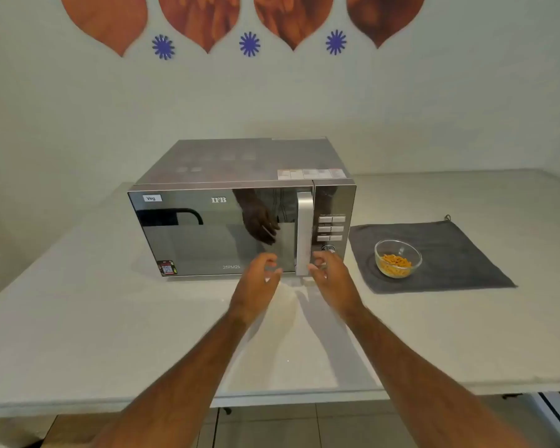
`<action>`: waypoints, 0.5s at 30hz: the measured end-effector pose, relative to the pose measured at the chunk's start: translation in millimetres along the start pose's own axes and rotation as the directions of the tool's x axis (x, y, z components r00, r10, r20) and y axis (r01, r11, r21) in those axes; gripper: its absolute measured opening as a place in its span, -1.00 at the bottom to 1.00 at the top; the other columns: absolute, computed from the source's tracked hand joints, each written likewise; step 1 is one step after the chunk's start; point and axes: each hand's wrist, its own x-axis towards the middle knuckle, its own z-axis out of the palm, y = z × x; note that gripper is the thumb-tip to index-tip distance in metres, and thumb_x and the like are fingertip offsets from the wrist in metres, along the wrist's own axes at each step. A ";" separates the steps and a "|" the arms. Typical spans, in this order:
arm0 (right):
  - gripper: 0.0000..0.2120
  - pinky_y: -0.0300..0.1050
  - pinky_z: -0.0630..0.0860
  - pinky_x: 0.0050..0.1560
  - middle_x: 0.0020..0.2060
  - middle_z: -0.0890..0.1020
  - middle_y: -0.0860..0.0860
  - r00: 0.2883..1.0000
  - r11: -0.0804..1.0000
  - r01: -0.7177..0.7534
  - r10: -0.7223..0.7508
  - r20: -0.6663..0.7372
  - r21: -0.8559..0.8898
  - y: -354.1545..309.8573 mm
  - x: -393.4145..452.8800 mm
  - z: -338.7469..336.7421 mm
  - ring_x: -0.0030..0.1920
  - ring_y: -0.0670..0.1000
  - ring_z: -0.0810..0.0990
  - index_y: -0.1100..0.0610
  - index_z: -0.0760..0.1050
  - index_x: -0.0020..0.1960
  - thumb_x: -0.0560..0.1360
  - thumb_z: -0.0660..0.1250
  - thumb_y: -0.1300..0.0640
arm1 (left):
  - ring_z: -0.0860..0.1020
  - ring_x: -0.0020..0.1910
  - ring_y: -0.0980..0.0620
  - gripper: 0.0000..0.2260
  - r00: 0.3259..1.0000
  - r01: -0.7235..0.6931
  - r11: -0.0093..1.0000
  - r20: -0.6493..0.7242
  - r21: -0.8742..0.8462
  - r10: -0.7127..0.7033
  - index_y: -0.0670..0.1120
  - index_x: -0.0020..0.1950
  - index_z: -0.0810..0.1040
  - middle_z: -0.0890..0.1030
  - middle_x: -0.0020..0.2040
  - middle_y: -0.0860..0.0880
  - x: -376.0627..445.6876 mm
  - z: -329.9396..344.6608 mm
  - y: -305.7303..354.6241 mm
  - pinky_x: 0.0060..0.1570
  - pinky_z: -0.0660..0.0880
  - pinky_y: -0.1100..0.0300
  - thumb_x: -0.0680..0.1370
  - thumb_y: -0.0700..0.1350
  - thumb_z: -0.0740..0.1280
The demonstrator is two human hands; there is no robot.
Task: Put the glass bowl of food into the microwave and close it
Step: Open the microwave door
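Observation:
A silver microwave [214, 227] with a mirrored door stands shut at the middle of the white counter. Its vertical handle [304, 234] runs down the door's right side. To its right, a small glass bowl [398, 258] of orange food sits on a dark grey cloth [450, 253]. My left hand [256, 286] hovers in front of the door's lower right part, fingers curled and apart, holding nothing. My right hand [332, 279] is just below the handle and the control knob, fingers loosely bent, empty. Neither hand touches the bowl.
The white counter [110, 318] stretches left and right, with its front edge near me. A wall with brown leaf shapes and blue flower marks rises behind the microwave. Tiled floor shows beneath the counter edge.

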 end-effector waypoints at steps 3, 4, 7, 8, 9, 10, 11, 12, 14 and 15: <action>-0.64 0.08 0.55 0.36 0.37 0.56 0.03 1.000 1.000 0.024 -0.024 0.020 0.005 -10.9 6.9 0.7 0.32 0.04 0.58 0.05 0.46 0.44 0.69 0.27 -0.04 | 0.62 0.30 -0.02 -0.68 0.997 -0.070 0.995 -0.037 -0.077 0.067 -0.03 0.45 0.53 0.63 0.38 -0.06 15.1 -1.5 20.9 0.33 0.59 -0.02 0.72 0.01 0.34; -0.65 0.09 0.54 0.37 0.37 0.56 0.03 0.999 1.000 0.017 -0.017 0.037 0.001 -14.7 8.4 0.5 0.33 0.05 0.58 0.05 0.46 0.43 0.70 0.25 -0.06 | 0.62 0.29 -0.01 -0.68 0.996 -0.086 0.993 -0.042 -0.082 0.082 -0.04 0.45 0.54 0.64 0.37 -0.06 19.4 -2.6 30.3 0.32 0.59 0.01 0.72 0.01 0.34; -0.66 0.07 0.54 0.36 0.33 0.60 0.04 0.998 1.000 -0.001 0.000 0.065 0.009 -15.9 14.7 2.7 0.31 0.07 0.60 0.05 0.48 0.40 0.72 0.20 -0.08 | 0.60 0.27 0.03 -0.67 0.990 -0.126 0.987 -0.082 -0.099 0.118 -0.05 0.45 0.54 0.64 0.35 -0.05 33.3 1.2 46.2 0.29 0.58 0.09 0.71 0.02 0.36; -0.68 0.04 0.54 0.34 0.31 0.62 0.04 0.997 1.000 0.003 -0.004 0.077 0.012 -16.1 15.4 2.2 0.29 0.07 0.61 0.06 0.49 0.38 0.72 0.19 -0.07 | 0.60 0.28 0.02 -0.67 0.989 -0.133 0.985 -0.086 -0.112 0.123 -0.05 0.45 0.55 0.64 0.35 -0.05 36.3 1.1 51.2 0.30 0.58 0.09 0.71 0.02 0.35; -0.69 0.02 0.55 0.31 0.28 0.64 0.04 0.996 1.000 0.013 -0.013 0.084 -0.001 -14.6 17.4 2.4 0.27 0.07 0.62 0.06 0.49 0.37 0.72 0.18 -0.07 | 0.61 0.29 0.01 -0.67 0.987 -0.143 0.981 -0.089 -0.130 0.132 -0.05 0.45 0.55 0.64 0.35 -0.06 40.6 2.0 55.3 0.29 0.58 0.11 0.72 0.02 0.35; -0.69 0.00 0.55 0.28 0.26 0.65 0.04 0.996 0.999 0.024 -0.022 0.089 -0.025 -13.4 18.2 2.1 0.25 0.06 0.63 0.06 0.49 0.36 0.73 0.17 -0.07 | 0.61 0.29 0.00 -0.68 0.986 -0.151 0.978 -0.091 -0.141 0.139 -0.05 0.45 0.55 0.64 0.34 -0.06 44.1 2.6 59.5 0.26 0.56 0.16 0.72 0.02 0.34; -0.68 -0.02 0.56 0.26 0.24 0.65 0.04 0.995 0.998 0.038 -0.033 0.094 -0.055 -11.9 19.9 2.1 0.22 0.06 0.64 0.05 0.49 0.35 0.73 0.15 -0.08 | 0.61 0.29 0.00 -0.68 0.985 -0.157 0.976 -0.092 -0.151 0.145 -0.06 0.44 0.56 0.64 0.34 -0.06 47.9 3.7 62.7 0.22 0.53 0.21 0.72 0.02 0.33; -0.68 -0.01 0.58 0.24 0.22 0.66 0.04 0.994 0.995 0.053 -0.044 0.103 -0.084 -10.3 20.6 2.1 0.20 0.06 0.64 0.05 0.49 0.35 0.73 0.13 -0.09 | 0.61 0.28 0.01 -0.69 0.985 -0.160 0.975 -0.091 -0.154 0.147 -0.07 0.44 0.56 0.65 0.34 -0.06 50.2 4.7 66.2 0.21 0.51 0.23 0.73 0.01 0.32; -0.67 0.04 0.61 0.24 0.21 0.66 0.04 0.991 0.989 0.075 -0.060 0.119 -0.128 -6.9 23.2 2.7 0.17 0.06 0.66 0.04 0.47 0.35 0.74 0.10 -0.10 | 0.63 0.28 -0.02 -0.71 0.985 -0.162 0.976 -0.089 -0.142 0.151 -0.09 0.41 0.58 0.68 0.30 -0.07 54.0 8.1 69.9 0.20 0.53 0.22 0.74 0.00 0.31; -0.66 0.07 0.62 0.25 0.22 0.66 0.04 0.991 0.987 0.077 -0.060 0.121 -0.143 -5.6 24.6 2.9 0.16 0.06 0.66 0.04 0.47 0.36 0.74 0.09 -0.11 | 0.64 0.27 -0.04 -0.72 0.984 -0.166 0.977 -0.087 -0.131 0.155 -0.10 0.39 0.58 0.69 0.28 -0.08 55.1 10.2 71.2 0.21 0.56 0.19 0.74 -0.01 0.30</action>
